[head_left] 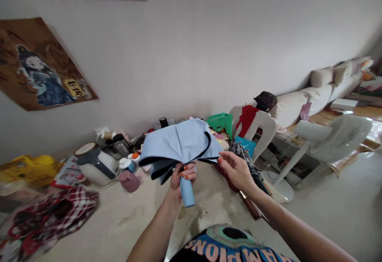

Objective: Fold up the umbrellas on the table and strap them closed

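A light blue folding umbrella [182,140] with a black underside is held up in front of me, its canopy loosely folded and its panels hanging in pleats. My left hand [182,176] is closed around the shaft just above the light blue handle [187,193]. At the canopy's right edge, my right hand [234,168] pinches the fabric corner between thumb and fingertips. A dark strap curves across the right-hand panel. The far side of the canopy is hidden.
On the table [125,222] stand an electric kettle [97,166], a pink cup [129,181] and white bottles [127,164]. A checked cloth [74,208] lies at left. A white chair [265,129] with a red cloth [247,119], a standing fan [337,138] and a sofa [294,105] are at right.
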{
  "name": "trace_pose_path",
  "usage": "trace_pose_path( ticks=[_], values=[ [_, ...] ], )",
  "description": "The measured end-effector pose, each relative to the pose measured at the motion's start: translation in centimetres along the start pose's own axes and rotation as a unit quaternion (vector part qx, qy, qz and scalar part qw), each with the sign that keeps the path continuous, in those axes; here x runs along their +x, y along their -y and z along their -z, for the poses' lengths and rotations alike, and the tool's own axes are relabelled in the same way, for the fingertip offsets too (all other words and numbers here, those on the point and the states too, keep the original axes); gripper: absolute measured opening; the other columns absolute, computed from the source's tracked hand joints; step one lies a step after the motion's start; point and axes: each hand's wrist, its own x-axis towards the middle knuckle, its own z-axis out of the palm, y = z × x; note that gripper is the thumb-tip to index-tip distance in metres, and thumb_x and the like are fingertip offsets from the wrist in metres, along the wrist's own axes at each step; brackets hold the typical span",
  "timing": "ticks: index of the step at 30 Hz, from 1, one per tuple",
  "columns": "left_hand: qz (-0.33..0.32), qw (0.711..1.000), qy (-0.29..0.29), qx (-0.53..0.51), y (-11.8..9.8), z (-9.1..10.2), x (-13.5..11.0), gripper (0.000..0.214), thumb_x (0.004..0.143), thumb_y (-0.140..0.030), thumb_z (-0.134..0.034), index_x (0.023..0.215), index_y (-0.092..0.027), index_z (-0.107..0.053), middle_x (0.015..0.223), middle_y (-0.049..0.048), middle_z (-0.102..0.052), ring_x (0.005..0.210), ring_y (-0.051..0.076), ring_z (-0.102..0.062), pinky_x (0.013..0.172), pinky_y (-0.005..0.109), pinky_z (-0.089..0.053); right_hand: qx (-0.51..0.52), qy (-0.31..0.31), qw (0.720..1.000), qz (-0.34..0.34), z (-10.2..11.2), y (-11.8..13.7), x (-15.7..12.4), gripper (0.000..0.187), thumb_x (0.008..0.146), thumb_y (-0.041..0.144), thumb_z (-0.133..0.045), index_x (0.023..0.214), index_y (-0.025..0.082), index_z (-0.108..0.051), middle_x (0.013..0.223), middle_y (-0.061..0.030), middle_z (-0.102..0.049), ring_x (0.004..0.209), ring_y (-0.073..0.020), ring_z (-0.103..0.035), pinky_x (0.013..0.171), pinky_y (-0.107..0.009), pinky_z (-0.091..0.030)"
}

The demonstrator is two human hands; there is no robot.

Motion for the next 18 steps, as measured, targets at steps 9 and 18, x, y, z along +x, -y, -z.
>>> trace_pose_path(
  ticks=[9,18],
  values=[
    [0.026,0.998,0.015,0.048,1.0,0.0,0.3,0.029,0.079,-0.035,-0.069,0.075,-0.018,-0.045,0.058,-0.0076,-0.030,0.041,0.001,-0.028,0.042,0.012,-0.037,-0.124,-0.022,0.990,0.066,1.4,-0.4,1.0,0.036,0.081,0.035,-0.062,0.114,0.020,-0.056,0.108,-0.0097,-0.059,0.084,-0.0194,-0.058,0.066,-0.031,-0.050],
    [0.076,0.997,-0.001,-0.021,0.9,-0.1,0.3,0.023,0.081,-0.025,-0.066,0.097,-0.016,-0.052,0.062,-0.0052,-0.045,0.044,0.002,-0.040,0.044,0.010,-0.040,-0.262,-0.037,0.943,0.201,2.0,-0.6,1.5,0.024,0.083,0.023,-0.054,0.107,0.019,-0.060,0.108,-0.0104,-0.061,0.104,-0.0250,-0.056,0.090,-0.042,-0.047]
  ],
)
